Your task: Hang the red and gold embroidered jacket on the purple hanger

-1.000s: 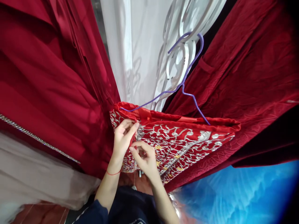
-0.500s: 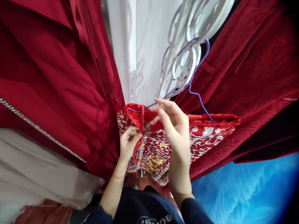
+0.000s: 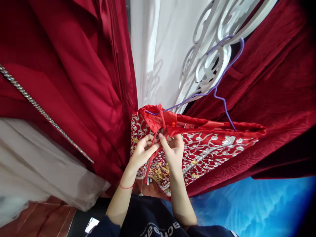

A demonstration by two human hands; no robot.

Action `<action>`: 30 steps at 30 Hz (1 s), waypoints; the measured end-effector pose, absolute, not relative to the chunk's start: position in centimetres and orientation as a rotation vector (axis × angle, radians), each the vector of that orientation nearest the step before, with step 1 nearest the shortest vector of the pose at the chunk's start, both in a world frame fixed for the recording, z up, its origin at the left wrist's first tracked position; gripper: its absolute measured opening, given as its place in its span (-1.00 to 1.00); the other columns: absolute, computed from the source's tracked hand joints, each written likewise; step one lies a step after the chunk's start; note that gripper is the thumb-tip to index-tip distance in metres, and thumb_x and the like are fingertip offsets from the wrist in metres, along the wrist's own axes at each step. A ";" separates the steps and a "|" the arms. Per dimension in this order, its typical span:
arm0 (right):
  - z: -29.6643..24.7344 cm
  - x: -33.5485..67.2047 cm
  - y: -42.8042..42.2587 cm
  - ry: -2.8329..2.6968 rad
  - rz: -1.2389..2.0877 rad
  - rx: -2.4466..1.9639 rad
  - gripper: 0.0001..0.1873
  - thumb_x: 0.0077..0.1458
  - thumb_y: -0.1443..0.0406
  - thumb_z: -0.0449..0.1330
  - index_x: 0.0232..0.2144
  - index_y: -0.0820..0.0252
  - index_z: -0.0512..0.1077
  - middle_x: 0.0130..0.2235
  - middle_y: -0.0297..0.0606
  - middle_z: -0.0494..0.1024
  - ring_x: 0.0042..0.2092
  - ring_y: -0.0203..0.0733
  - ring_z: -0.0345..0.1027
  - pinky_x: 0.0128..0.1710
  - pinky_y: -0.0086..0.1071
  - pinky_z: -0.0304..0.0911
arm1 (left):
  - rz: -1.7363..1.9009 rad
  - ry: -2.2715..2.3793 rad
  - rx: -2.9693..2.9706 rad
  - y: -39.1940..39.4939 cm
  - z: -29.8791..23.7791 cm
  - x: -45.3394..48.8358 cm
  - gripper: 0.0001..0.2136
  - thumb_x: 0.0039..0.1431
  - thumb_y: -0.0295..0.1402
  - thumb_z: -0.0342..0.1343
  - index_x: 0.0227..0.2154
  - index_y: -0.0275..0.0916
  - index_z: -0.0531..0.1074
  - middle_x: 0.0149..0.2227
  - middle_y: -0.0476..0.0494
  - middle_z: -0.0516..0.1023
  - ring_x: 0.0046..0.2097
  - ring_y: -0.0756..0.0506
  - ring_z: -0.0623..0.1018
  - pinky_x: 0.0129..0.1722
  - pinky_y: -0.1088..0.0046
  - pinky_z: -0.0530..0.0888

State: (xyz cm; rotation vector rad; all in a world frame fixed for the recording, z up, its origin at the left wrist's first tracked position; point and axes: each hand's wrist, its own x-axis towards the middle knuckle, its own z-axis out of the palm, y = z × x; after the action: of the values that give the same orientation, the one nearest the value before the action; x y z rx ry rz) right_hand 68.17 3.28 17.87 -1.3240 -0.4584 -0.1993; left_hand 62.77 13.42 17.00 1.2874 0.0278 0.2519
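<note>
Red skirt (image 3: 204,154) on hanger (image 3: 215,88), waistband (image 3: 209,131) up, long axis left-right, dipping right. Left hand (image 3: 140,153), right hand (image 3: 174,152) both pinching cord (image 3: 149,163), which runs roughly up-down.

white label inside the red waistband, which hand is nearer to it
Right. The right hand is just below and left of the white label; the left hand is farther left, beyond the right one, holding the red cord.
</note>
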 end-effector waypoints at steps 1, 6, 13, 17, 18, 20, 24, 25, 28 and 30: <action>17.7 68.1 3.1 -0.486 -0.215 -1.325 -0.78 0.08 0.18 0.31 -0.33 0.10 0.35 -0.39 -0.38 0.48 -0.39 -0.29 0.37 -0.36 -0.40 0.31 | 0.242 0.026 1.287 13.4 16.9 62.7 -0.81 0.08 -0.28 0.25 -0.41 -0.21 0.35 -0.51 0.07 0.41 -0.47 0.07 0.42 -0.40 0.58 0.43; 17.8 68.2 1.0 -0.740 -0.330 -1.607 -0.89 0.20 0.24 0.20 -0.33 0.11 0.50 -0.29 -0.27 0.48 -0.22 -0.21 0.37 -0.21 -0.33 0.29 | 0.259 -0.025 1.320 13.5 16.8 62.4 -0.85 0.12 -0.30 0.24 -0.33 -0.23 0.42 -0.29 -0.03 0.53 -0.22 0.02 0.54 -0.15 0.55 0.48; 17.5 68.4 -2.6 -0.681 -0.033 -1.884 -0.37 0.39 0.02 -0.24 -0.52 0.16 0.41 -0.49 -0.28 0.45 -0.46 -0.25 0.27 -0.37 -0.35 0.16 | -0.091 -0.176 1.362 14.7 15.8 61.6 -0.65 0.21 -0.22 0.21 -0.03 -0.17 0.25 -0.33 0.02 0.54 -0.50 0.07 0.52 -0.42 0.52 0.47; 18.0 67.9 -5.0 -0.552 0.149 -2.360 -0.45 0.33 0.05 -0.05 -0.66 0.13 0.29 -0.67 -0.36 0.28 -0.58 -0.28 0.14 -0.47 -0.36 0.02 | -0.067 -0.131 1.459 15.4 16.0 61.6 -0.71 0.26 -0.13 0.14 -0.13 -0.24 0.37 -0.51 0.10 0.40 -0.62 0.13 0.32 -0.62 0.60 0.28; 18.3 67.7 -5.4 -0.582 0.187 -2.417 -0.49 0.31 0.09 -0.02 -0.64 0.13 0.32 -0.67 -0.37 0.28 -0.60 -0.28 0.13 -0.49 -0.36 0.01 | -0.026 -0.122 1.492 15.4 16.2 61.6 -0.72 0.25 -0.13 0.15 -0.18 -0.26 0.41 -0.52 0.09 0.39 -0.60 0.12 0.33 -0.59 0.60 0.29; 18.9 67.6 -5.5 -0.684 0.142 -2.364 -0.62 0.30 0.16 0.00 -0.48 0.14 0.46 -0.59 -0.35 0.41 -0.55 -0.26 0.24 -0.46 -0.37 0.11 | 0.056 -0.116 1.567 15.4 16.7 61.7 -0.76 0.22 -0.17 0.20 -0.26 -0.28 0.48 -0.48 0.03 0.46 -0.49 0.09 0.41 -0.47 0.59 0.36; 19.3 67.8 -3.9 -0.928 -0.185 -1.882 -0.59 0.24 0.26 0.07 0.12 0.09 0.39 0.04 -0.15 0.54 0.03 -0.08 0.42 0.05 -0.19 0.31 | 0.178 -0.155 1.702 14.9 17.7 61.8 -0.80 0.22 -0.21 0.20 -0.31 -0.27 0.53 -0.34 -0.06 0.57 -0.29 0.00 0.51 -0.26 0.53 0.42; 19.1 67.9 -3.3 -0.972 -0.192 -1.774 -0.53 0.23 0.26 0.09 0.19 0.06 0.32 0.15 -0.14 0.46 0.15 -0.05 0.34 0.15 -0.14 0.25 | 0.212 -0.180 1.736 14.8 17.9 61.8 -0.80 0.25 -0.21 0.17 -0.31 -0.26 0.52 -0.34 -0.05 0.56 -0.29 0.01 0.50 -0.25 0.53 0.41; 18.4 68.0 -1.9 -0.932 -0.049 -1.612 -0.55 0.28 0.23 0.05 0.20 0.02 0.27 0.11 -0.18 0.45 0.11 -0.11 0.36 0.12 -0.20 0.28 | 0.287 -0.267 1.847 14.6 18.6 62.0 -0.79 0.33 -0.23 0.06 -0.31 -0.25 0.47 -0.41 0.00 0.49 -0.37 0.04 0.43 -0.31 0.53 0.36; 18.3 68.1 -1.6 -0.818 0.041 -1.607 -0.63 0.34 0.16 -0.02 0.11 0.06 0.33 -0.13 -0.25 0.51 -0.13 -0.20 0.41 -0.11 -0.32 0.36 | 0.332 -0.295 1.907 14.6 19.1 62.2 -0.80 0.35 -0.23 0.03 -0.30 -0.24 0.45 -0.45 0.03 0.44 -0.42 0.05 0.39 -0.35 0.54 0.34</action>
State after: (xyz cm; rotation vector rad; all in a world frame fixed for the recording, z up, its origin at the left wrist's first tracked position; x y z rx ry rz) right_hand 68.09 -1.60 18.34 -1.6066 -0.8185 0.0410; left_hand 62.24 14.65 19.09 1.9067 -0.2948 0.3316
